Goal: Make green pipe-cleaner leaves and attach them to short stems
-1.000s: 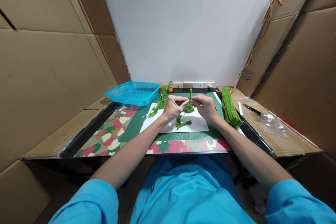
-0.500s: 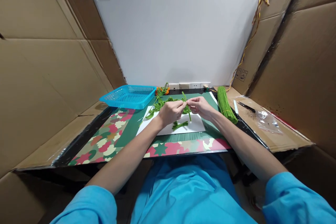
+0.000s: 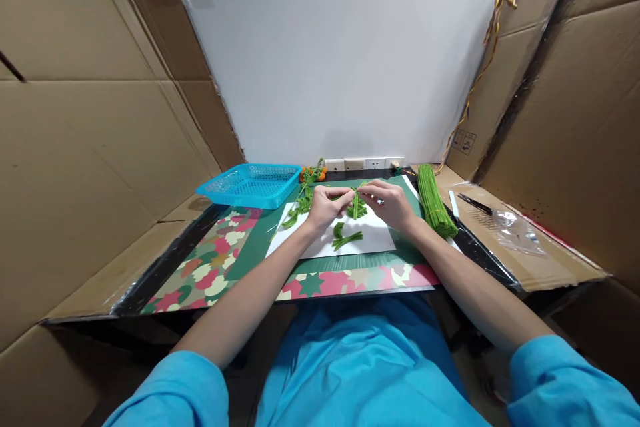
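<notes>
My left hand and my right hand meet fingertip to fingertip above a white sheet of paper. Both pinch a green pipe cleaner, which hangs down between them; its upper end is partly hidden by the fingers. Several short green pipe cleaner pieces lie on the sheet below my hands. More bent, leaf-like green pieces are spread beyond my left hand, partly covered by it. To the right of my right hand lies a thick bundle of green pipe cleaners.
A blue plastic basket stands at the back left beside orange pipe cleaner flowers. Right of the bundle lie a white strip, black-handled scissors or pliers and a clear plastic bag. Cardboard walls flank the table.
The held pipe cleaner was slanted with its top sticking up above my fingers; now it hangs more upright below them. My right hand has turned over the fingertips. The view shifted slightly.
</notes>
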A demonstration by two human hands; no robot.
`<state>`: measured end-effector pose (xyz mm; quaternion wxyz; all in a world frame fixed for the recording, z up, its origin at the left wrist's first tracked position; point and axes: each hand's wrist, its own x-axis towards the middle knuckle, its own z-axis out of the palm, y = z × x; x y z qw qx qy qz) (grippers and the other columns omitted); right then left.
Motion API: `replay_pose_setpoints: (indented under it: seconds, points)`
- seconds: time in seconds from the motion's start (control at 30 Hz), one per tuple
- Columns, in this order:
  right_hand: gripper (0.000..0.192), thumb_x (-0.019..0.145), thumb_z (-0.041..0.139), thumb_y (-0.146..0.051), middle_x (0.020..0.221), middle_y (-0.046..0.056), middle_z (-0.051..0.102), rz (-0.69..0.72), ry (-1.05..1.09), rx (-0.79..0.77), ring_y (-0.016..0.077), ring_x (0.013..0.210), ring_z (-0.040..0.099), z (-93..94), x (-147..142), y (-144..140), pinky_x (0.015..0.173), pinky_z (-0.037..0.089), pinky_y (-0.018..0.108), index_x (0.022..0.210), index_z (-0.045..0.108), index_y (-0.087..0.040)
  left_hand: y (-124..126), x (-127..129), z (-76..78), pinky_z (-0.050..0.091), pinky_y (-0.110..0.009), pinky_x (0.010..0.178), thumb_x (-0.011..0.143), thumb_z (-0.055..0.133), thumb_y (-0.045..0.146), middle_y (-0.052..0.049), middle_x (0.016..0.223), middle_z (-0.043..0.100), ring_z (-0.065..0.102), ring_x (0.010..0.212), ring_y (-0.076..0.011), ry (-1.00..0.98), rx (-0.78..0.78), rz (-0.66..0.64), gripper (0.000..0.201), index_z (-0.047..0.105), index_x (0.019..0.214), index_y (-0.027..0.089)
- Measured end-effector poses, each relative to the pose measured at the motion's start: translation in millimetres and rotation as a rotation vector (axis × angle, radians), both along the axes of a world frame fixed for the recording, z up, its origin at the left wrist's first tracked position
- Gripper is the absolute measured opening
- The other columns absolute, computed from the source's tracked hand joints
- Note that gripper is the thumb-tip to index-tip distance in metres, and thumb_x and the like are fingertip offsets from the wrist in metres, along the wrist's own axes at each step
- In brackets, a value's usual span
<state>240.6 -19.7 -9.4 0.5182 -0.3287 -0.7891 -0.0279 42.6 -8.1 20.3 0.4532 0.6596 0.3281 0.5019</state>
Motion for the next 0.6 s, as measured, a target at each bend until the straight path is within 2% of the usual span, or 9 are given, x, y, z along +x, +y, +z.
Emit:
replay_pose_setpoints:
  seconds: [0.13,0.23,0.3,0.43,0.6]
  points:
    - [0.022,0.104,0.062,-0.034,0.102,0.009,0.08,0.031,0.015,-0.012,0.0192,0.08,0.073,3.8,3,-3,0.075,0.057,0.031,0.103,0.082,-0.024,-3,1,0.2,0.031,-0.022,0.039,0.071,0.088,0.045,-0.001,0.054,0.06,0.044,0.043,-0.0074,-0.006,-0.002,-0.033,0.033,0.08,0.071,0.013]
    - [0.025,0.104,0.062,-0.034,0.096,0.009,0.08,0.069,0.053,-0.017,0.0199,0.081,0.073,6.2,4,-4,0.074,0.056,0.031,0.095,0.082,-0.023,-2,0,-2.2,0.033,-0.022,0.041,0.076,0.084,0.044,0.001,0.05,0.055,0.042,0.044,-0.0075,0.033,0.051,-0.06,0.032,0.08,0.07,0.013]
    - [0.027,0.104,0.062,-0.037,0.093,0.008,0.079,0.073,0.078,-0.046,0.0189,0.075,0.07,6.8,2,-5,0.071,0.054,0.031,0.094,0.082,-0.023,-1,0,-2.8,0.035,-0.023,0.042,0.079,0.083,0.044,0.0,0.052,0.056,0.043,0.044,-0.0081,0.053,0.099,-0.064,0.033,0.079,0.069,0.013]
    - [0.032,0.103,0.062,-0.045,0.079,0.006,0.073,0.078,0.192,-0.14,0.0169,0.063,0.062,7.6,-5,-7,0.062,0.05,0.031,0.089,0.08,-0.022,-6,0,2.9,0.039,-0.025,0.045,0.084,0.079,0.041,-0.003,0.058,0.063,0.05,0.049,-0.0111,0.134,0.289,-0.004,0.03,0.08,0.071,0.014]
    - [0.036,0.096,0.071,-0.053,0.07,0.004,0.066,0.204,0.38,-0.315,0.0158,0.054,0.058,14.8,-12,-11,0.053,0.045,0.031,0.082,0.076,-0.019,-14,1,11.6,0.041,-0.026,0.053,0.092,0.071,0.032,-0.007,0.067,0.069,0.056,0.059,-0.0134,0.268,0.587,0.098,0.026,0.083,0.076,0.014]
